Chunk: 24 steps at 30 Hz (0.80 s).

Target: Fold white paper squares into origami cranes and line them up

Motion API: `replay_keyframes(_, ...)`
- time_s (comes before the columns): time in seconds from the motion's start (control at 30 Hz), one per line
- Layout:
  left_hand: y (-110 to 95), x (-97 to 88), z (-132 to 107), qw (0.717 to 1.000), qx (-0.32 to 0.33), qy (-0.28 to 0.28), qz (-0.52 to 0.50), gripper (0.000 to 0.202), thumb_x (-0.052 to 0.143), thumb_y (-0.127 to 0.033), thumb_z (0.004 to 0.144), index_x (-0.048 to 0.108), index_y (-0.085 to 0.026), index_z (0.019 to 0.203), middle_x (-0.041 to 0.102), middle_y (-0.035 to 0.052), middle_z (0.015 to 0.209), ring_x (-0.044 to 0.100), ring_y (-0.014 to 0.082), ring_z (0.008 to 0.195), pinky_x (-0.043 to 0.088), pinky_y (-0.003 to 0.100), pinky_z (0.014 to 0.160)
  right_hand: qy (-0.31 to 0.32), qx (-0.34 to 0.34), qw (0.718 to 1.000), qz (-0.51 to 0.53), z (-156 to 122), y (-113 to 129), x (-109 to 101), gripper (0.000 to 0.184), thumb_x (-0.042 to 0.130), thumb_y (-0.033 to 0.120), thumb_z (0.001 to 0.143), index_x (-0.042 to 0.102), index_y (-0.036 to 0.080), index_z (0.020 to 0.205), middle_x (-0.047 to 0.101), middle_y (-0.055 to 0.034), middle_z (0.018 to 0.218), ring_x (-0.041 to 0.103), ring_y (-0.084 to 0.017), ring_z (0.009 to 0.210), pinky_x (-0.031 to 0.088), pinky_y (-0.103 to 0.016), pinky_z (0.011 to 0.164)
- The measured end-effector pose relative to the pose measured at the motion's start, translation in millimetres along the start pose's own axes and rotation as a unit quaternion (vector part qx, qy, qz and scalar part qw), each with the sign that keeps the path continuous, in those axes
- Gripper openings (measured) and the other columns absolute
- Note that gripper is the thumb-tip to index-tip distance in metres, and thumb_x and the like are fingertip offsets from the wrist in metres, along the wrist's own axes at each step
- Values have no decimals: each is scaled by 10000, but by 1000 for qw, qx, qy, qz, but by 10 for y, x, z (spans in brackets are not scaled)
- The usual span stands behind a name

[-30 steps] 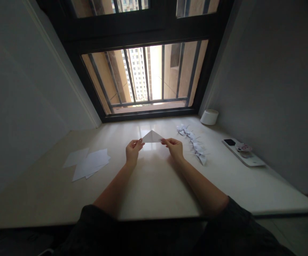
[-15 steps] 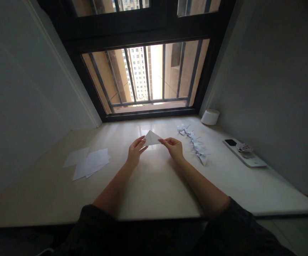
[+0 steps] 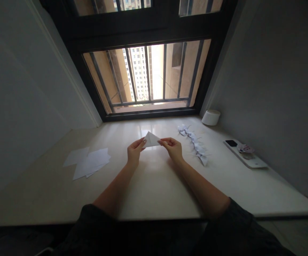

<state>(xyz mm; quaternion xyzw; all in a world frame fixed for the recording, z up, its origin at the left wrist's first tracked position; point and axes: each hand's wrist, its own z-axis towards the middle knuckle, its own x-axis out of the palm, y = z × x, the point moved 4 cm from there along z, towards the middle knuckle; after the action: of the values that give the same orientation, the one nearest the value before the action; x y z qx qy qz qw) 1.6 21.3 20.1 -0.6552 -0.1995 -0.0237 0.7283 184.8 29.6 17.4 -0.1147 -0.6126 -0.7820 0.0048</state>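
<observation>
A white sheet folded into a small triangle (image 3: 151,139) is held just above the pale table (image 3: 154,185) in front of the window. My left hand (image 3: 134,152) pinches its left corner with thumb and fingers. My right hand (image 3: 173,148) pinches its right corner. The two hands are close together, with the paper's point tipped up and away from me.
Several loose white sheets (image 3: 88,162) lie to the left. A row of folded paper figures (image 3: 195,145) runs along the right. Beyond them sit a white round container (image 3: 210,117) and a phone (image 3: 244,153) with a small item on it. Walls close both sides.
The folded triangle has become narrower as my hands came closer together. My left hand, which opened briefly, has closed again on the paper's left corner.
</observation>
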Motion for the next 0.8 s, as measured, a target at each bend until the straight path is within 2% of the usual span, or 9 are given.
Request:
replay_keyframes(0.13,-50,20,-40,999,35,-8,32,450,768,-343,582,691,-188,997,709,55,903,628,154,776,496,279,696,-6,0,1000,10,-7,-25,3,352,758,464,554,691,168,732,685,-58,666,612,-179,613,460,-291,563)
replay_keyframes(0.37,-76,35,-56,996,69,-8,58,392,753,-330,610,699,-190,973,703,57,982,635,194,862,511,330,776,-7,-9,1000,-9,-13,-15,-1,340,731,478,595,667,171,727,669,-54,671,601,-174,617,466,-292,576)
replay_keyframes(0.47,-69,27,-53,995,75,-3,65,389,740,-336,629,694,-188,986,699,56,997,638,197,873,509,336,800,0,-28,999,-42,-51,53,16,349,703,494,629,656,188,793,672,-44,681,614,-178,647,477,-297,614)
replay_keyframes(0.63,-39,62,-73,994,75,32,76,386,734,-336,640,691,-179,989,696,58,1003,641,211,912,485,368,884,62,-41,997,-11,-115,97,127,425,695,447,664,650,208,1014,708,-52,850,648,-195,781,496,-304,698)
replay_keyframes(0.8,-13,101,-90,991,84,60,86,365,725,-325,652,690,-180,985,683,58,1033,633,217,966,448,380,956,31,-26,999,20,-105,3,128,395,709,426,651,697,205,978,713,-65,941,651,-221,838,517,-327,712)
